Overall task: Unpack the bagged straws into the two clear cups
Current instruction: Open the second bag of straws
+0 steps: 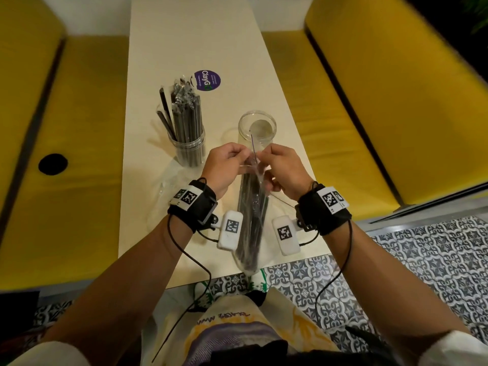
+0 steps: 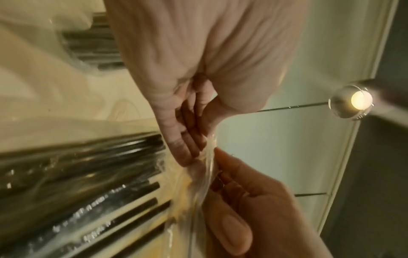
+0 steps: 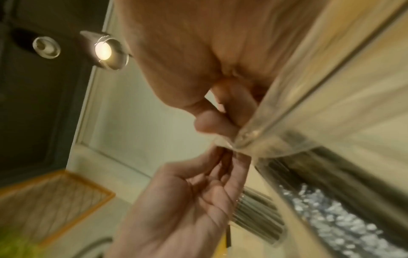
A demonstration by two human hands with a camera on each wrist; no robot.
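We're looking at a café or diner booth: narrow cream table (image 1: 190,43) between two yellow padded benches (image 1: 87,128), patterned floor tiles (image 1: 412,260), round branded sticker (image 1: 207,80) on the tabletop, recessed ceiling spotlight (image 2: 359,102).

I see my right hand (image 3: 198,73) at the top pinching the clear plastic bag (image 3: 249,139) at its edge, my left hand (image 3: 183,200) pinching it from below. Black straws (image 3: 260,214) show through, blurred; a round ceiling lamp (image 3: 103,50) glows.
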